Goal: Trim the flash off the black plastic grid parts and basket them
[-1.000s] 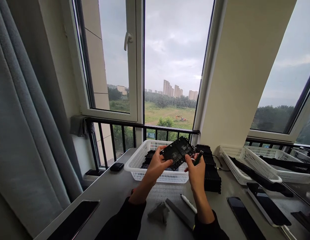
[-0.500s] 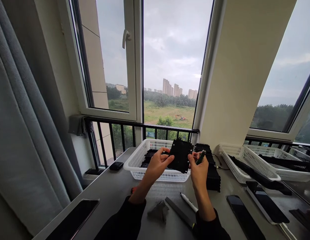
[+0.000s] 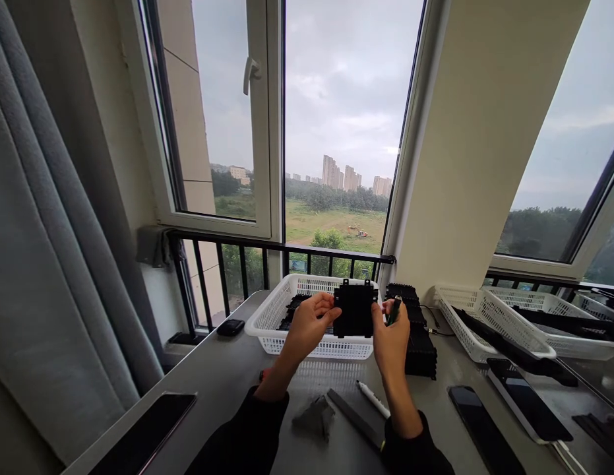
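Note:
A black plastic panel (image 3: pixel 355 309) stands upright between my two hands, above a white mesh basket (image 3: pixel 272 326) that holds more black panels. My left hand (image 3: pixel 309 323) grips the panel's left edge. On its right edge sits my right hand (image 3: pixel 390 333), which also clasps a dark green pen (image 3: pixel 394 310) among its fingers. A stack of black panels (image 3: pixel 419 343) lies on the grey table just right of my right hand.
On the table near me lie a white marker (image 3: pixel 372 399), a dark flat bar (image 3: pixel 355 420), a grey cloth (image 3: pixel 314 417) and several dark phones (image 3: pixel 479 429). More white baskets (image 3: pixel 489 320) with black strips stand at the right. A black railing (image 3: pixel 267 247) and windows are behind.
The panel was turned from a slanted, flat pose to upright with its face toward me. Both hands shifted slightly with it and kept their grip.

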`<state>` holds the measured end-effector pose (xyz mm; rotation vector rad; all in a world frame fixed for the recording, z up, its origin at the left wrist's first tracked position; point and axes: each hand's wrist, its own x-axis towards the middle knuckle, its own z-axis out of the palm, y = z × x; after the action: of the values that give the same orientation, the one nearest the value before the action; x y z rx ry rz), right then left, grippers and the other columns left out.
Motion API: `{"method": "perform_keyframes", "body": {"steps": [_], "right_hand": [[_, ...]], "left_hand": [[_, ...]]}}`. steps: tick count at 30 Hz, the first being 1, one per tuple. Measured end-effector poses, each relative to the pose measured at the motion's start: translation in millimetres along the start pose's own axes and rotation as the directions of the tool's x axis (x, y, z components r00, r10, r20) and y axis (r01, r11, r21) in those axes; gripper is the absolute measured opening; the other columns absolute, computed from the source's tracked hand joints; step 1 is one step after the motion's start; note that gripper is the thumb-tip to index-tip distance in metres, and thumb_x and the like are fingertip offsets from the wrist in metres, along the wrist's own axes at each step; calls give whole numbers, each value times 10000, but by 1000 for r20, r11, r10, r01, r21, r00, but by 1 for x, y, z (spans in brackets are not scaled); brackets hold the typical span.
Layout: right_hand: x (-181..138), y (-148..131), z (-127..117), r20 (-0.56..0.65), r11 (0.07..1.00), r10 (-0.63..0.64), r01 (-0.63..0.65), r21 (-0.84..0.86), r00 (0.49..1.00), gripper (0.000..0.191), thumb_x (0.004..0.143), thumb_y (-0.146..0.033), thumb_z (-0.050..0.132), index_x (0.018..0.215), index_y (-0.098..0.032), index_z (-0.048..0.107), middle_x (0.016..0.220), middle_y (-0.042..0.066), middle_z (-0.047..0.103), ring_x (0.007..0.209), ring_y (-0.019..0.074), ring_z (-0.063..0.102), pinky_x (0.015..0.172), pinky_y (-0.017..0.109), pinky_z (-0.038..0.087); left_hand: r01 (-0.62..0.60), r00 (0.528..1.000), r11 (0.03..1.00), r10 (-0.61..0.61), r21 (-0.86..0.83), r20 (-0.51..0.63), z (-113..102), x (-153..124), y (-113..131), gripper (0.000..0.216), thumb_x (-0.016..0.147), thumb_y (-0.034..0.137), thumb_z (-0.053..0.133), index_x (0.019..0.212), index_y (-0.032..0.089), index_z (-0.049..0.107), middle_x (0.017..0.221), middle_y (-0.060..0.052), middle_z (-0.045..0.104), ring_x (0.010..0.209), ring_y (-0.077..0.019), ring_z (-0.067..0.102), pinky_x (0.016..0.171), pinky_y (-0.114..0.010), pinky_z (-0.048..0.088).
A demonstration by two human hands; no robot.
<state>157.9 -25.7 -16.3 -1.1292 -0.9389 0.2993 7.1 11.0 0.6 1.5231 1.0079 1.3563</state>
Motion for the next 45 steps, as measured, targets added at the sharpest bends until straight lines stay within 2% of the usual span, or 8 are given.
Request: {"method": "perform_keyframes", "body": {"steps": [3, 6, 11, 15, 18, 25, 35, 45], "right_hand": [[-5, -10, 0, 30, 999, 17, -19, 38, 999, 305, 817, -502, 581, 728, -229, 478, 698, -18, 488, 674, 155, 428, 643, 277, 360], [-10, -18, 2, 216, 963, 118, -165, 212, 969, 357, 831, -555, 487, 690, -232, 434, 649, -27, 434, 606, 139, 379, 562, 265, 324], [-12, -15, 8, 500, 822, 303, -488, 294, 811, 377, 741, -575, 495, 635, -233, 375, 573, -62, 284, 504, 98, 207, 455, 238, 141], [-9, -8, 9, 656, 742, 324, -613, 271, 682, 360, 683, -533, 526, 596, -228, 358, 554, -66, 277, 512, 90, 183, 460, 223, 138], [-8, -5, 9, 702, 704, 335, -662, 256, 628, 344, 661, -509, 524, 562, -225, 358, 545, -62, 284, 515, 92, 205, 463, 220, 156], [-7, -2, 8, 690, 659, 358, -694, 290, 629, 310, 644, -482, 497, 538, -225, 359, 537, -54, 289, 510, 97, 209, 453, 224, 148], [-4, -12, 5, 673, 551, 351, -724, 414, 651, 283, 643, -457, 496, 583, -228, 341, 577, -55, 261, 514, 100, 198, 439, 216, 140], [-9, -2, 8, 689, 681, 331, -669, 299, 645, 407, 760, -591, 534, 679, -210, 419, 627, -53, 342, 527, 83, 247, 454, 197, 191]], "left_hand": [[-14, 1000, 1000, 14, 3, -1, 0, 1, -1, 256, 625, 334, 737, 741, 181, 568, 582, 32, 561, 588, -153, 595, 549, -263, 509], [-38, 999, 999, 38, 18, -1, 1, 1, -1, 238, 634, 317, 729, 722, 188, 549, 561, 40, 554, 557, -145, 586, 556, -263, 501], [-84, 996, 994, 85, 64, -11, 1, 0, -1, 199, 655, 297, 708, 714, 193, 549, 571, 25, 590, 570, -154, 607, 574, -259, 480], [-106, 994, 989, 107, 99, -10, 2, -2, -2, 167, 659, 281, 690, 714, 191, 560, 628, 10, 617, 644, -174, 639, 595, -260, 480], [-116, 993, 987, 116, 110, 10, 5, -4, -2, 142, 675, 273, 673, 714, 192, 563, 669, 3, 629, 700, -187, 658, 617, -268, 491], [-102, 993, 988, 95, 118, 64, 9, -10, 4, 132, 677, 276, 682, 711, 193, 585, 707, -17, 667, 759, -216, 681, 645, -294, 518], [-126, 992, 987, 126, 103, 5, 8, -9, 3, 138, 663, 256, 688, 702, 199, 569, 695, 1, 642, 740, -196, 668, 639, -281, 534], [-124, 992, 984, 126, 130, -11, 7, -9, 7, 123, 679, 278, 664, 707, 198, 575, 692, -11, 648, 738, -204, 674, 618, -277, 510]]}}
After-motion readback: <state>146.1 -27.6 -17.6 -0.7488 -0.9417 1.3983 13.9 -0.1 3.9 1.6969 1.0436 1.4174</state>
